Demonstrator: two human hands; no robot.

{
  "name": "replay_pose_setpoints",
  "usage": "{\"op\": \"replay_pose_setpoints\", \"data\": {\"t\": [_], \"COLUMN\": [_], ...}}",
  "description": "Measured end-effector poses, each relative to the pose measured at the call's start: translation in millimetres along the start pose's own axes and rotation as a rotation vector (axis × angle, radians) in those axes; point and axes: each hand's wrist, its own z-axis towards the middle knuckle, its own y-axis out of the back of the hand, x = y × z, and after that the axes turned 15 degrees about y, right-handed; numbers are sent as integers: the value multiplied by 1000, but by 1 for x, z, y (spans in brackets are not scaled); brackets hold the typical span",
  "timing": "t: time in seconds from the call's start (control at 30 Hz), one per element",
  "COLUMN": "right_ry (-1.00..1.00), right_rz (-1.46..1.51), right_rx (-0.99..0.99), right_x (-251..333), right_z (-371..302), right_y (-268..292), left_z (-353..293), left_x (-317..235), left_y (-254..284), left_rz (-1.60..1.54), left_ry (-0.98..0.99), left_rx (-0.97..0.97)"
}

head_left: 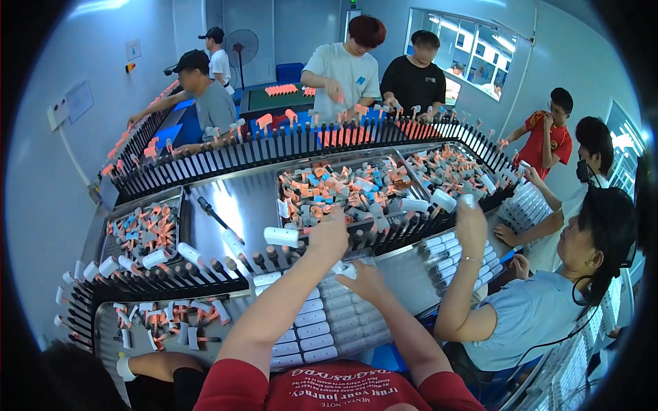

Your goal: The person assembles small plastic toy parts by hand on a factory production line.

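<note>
In front of me, my left hand (329, 236) reaches up to the row of black pegs (272, 255). Its fingers are curled, and what they hold is hidden behind the hand. Just left of it, a white oblong casing (282, 237) sits on a peg. Lower and to the right, my right hand (364, 282) pinches a small white piece (347, 270), partly covered by the fingers. Beneath both arms lies a clear plastic tray (349, 316) with moulded pockets. White oblong casings (314, 330) fill its left columns; its right pockets look see-through.
Behind the pegs, metal bins (279, 198) hold piled orange, grey and blue parts. A black rod-like tool (214, 216) lies on the steel top (195, 179). At my right, a co-worker's raised hand (470, 216) is close. Another tray of casings (439, 255) lies there. Loose parts (171, 320) lie lower left.
</note>
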Motion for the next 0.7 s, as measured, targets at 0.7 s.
{"op": "replay_pose_setpoints", "data": {"t": [0.7], "right_ry": [6], "right_rz": [-16], "right_rx": [-210], "right_x": [68], "right_z": [116], "right_y": [34], "left_z": [-119], "left_x": [136], "left_y": [-4], "left_rz": [-416], "left_ry": [-8], "left_rx": [-236]}}
